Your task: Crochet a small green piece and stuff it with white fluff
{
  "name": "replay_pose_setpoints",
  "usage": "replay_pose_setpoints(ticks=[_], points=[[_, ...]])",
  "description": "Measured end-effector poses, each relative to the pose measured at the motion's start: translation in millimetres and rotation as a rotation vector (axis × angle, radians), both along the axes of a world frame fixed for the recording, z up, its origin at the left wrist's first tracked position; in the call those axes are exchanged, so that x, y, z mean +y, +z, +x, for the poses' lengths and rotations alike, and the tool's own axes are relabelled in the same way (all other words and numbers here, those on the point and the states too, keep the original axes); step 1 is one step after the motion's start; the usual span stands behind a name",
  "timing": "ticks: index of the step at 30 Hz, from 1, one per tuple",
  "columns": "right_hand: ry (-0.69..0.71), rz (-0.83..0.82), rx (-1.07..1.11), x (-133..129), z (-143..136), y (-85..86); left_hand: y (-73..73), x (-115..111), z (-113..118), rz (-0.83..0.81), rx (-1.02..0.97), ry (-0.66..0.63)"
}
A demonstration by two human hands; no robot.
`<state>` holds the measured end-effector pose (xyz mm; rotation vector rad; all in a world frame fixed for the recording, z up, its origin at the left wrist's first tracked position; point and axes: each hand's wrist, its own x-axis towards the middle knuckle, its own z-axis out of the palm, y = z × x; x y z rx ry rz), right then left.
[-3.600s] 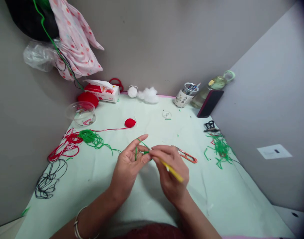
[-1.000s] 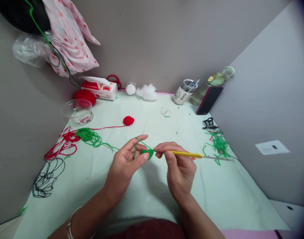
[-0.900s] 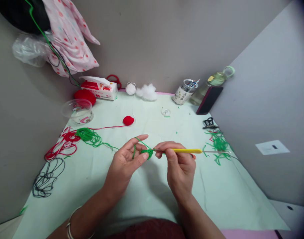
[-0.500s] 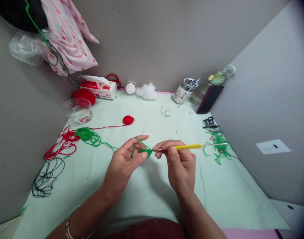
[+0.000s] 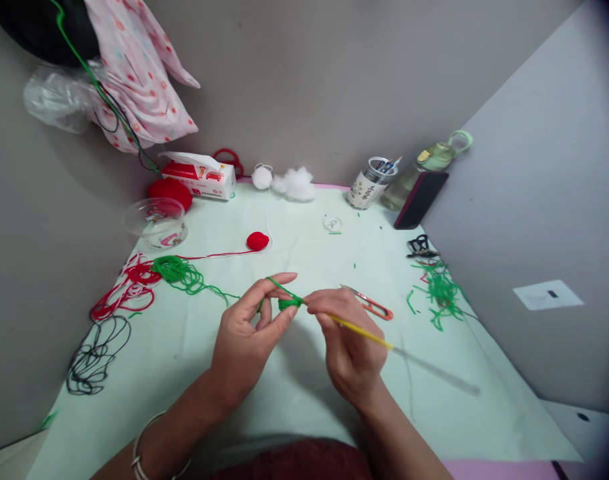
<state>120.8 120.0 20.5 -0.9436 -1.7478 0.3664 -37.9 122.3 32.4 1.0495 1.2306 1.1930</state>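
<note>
Between thumb and fingers my left hand (image 5: 249,327) pinches a small green crochet piece (image 5: 288,304), with green yarn (image 5: 280,287) stretched over its raised index finger. My right hand (image 5: 354,340) is closed round a yellow-handled crochet hook (image 5: 362,331), which slants down to the right. The hook's tip meets the right edge of the green piece, partly hidden by my fingers. From my left hand the yarn runs back to a loose green yarn heap (image 5: 177,272). Orange thread snips (image 5: 377,308) lie just behind my right hand.
Red yarn (image 5: 134,277) and black cord (image 5: 92,360) lie at left. A red ball (image 5: 257,241) sits mid-table. Along the back stand a tissue pack (image 5: 202,177), white stuffing (image 5: 295,185), a pen can (image 5: 369,185), a bottle (image 5: 409,177) and a phone (image 5: 420,200). Green scraps (image 5: 442,290) lie right.
My right hand has turned, so the hook's back end has swung from nearly level to pointing down right. The thread snips have come into fuller view. My left hand keeps its hold.
</note>
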Motion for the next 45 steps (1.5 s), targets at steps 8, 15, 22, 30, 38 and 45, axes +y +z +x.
replay_pose_setpoints(ticks=[8,15,22,30,38,45], points=[[-0.039,-0.032,0.167,-1,-2,1.0,6.9,6,-1,-0.334,-0.636,-0.189],[0.087,-0.305,0.445,7,-6,7.3,2.9,3,0,-0.159,-0.448,-0.173],[0.147,-0.304,0.466,6,-3,5.9,3.6,4,2,-0.190,-0.450,-0.175],[0.205,-0.527,0.707,13,0,1.4,5.6,7,-3,-0.300,-0.572,-0.289],[0.256,-0.655,0.848,16,-1,7.3,-0.9,6,-4,-0.313,-0.608,-0.339],[0.242,-0.548,0.734,11,-6,-2.1,0.6,2,6,-0.127,-0.497,-0.196]])
